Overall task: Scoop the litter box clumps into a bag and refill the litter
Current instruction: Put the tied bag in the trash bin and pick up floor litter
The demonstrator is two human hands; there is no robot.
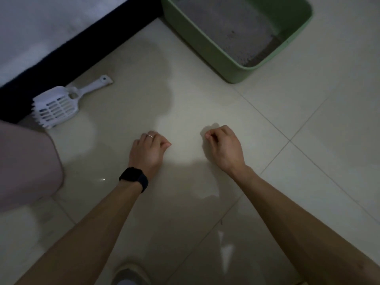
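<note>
Two bare hands out over the tiled floor (pixel 308 140), near its middle, backs up, well apart from each other. Left hand (pixel 149 150): fingers curled under into a loose fist, thumb against the forefinger, nothing held. One ring (pixel 150 136) on a finger, one black watch (pixel 134 178) at the wrist. Right hand (pixel 223 147): same loose fist, fingers tucked under, nothing in it.

One green litter box (pixel 207 56) toward the floor's far right side, clear of both hands. Grey litter (pixel 226 23) inside, thin at the near corner, darker there. Clumps not told apart in the dim light.

One white slotted scoop (pixel 57 105) flat on the floor at its left edge, just beside one dark strip (pixel 61 56) along the foot of a pale surface; handle angled toward the litter box. Well apart from the left hand.

One knee (pixel 26 165) at the left, near the scoop. One slipper toe (pixel 129 273) at the floor's near edge, between the forearms.
</note>
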